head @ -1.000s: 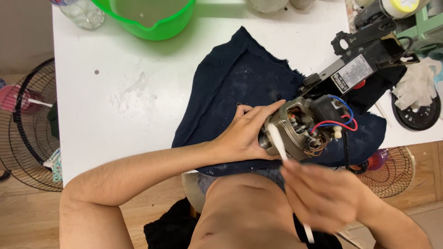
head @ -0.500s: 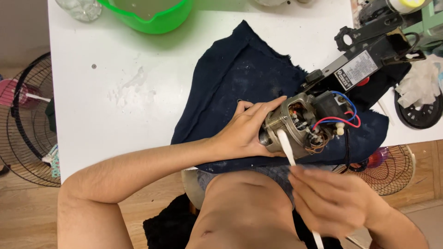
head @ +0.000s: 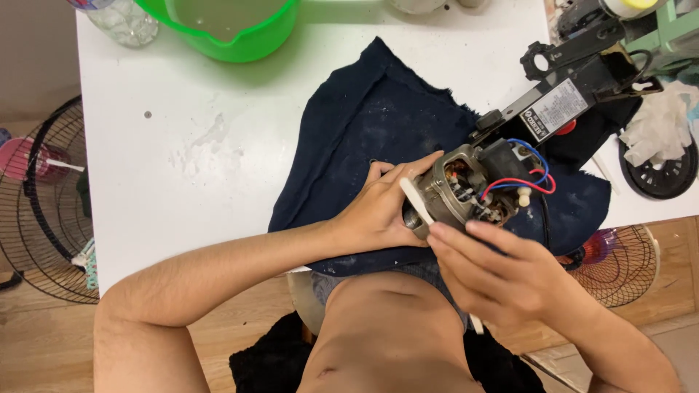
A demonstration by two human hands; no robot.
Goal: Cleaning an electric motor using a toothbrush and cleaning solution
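Left hand (head: 378, 211): wrapped around the near end of the grey metal fan motor (head: 466, 189), fingers clasped on its casing, thumb on top.
Right hand (head: 502, 273): closed on a thin white flat stick (head: 416, 200), pinched between fingertips; upper end of the stick laid against the front face of the motor, lower end poking out below the hand.
Motor: lifted slightly and tilted over the dark navy cloth (head: 378, 131), near the front edge of the white bench (head: 189, 167), toward its right side; copper windings visible, red and blue wires (head: 524, 182) looping off its right end.
Cloth: spread across the middle of the bench, reaching the front edge.
Black fan housing with label (head: 575, 87): just behind the motor, toward the back right corner.
Green plastic bucket (head: 233, 25): at the back edge, left of centre.
Black round disc with crumpled white rag (head: 659, 156): at the right edge.
Wire fan guard (head: 44, 204): on the floor left of the bench.
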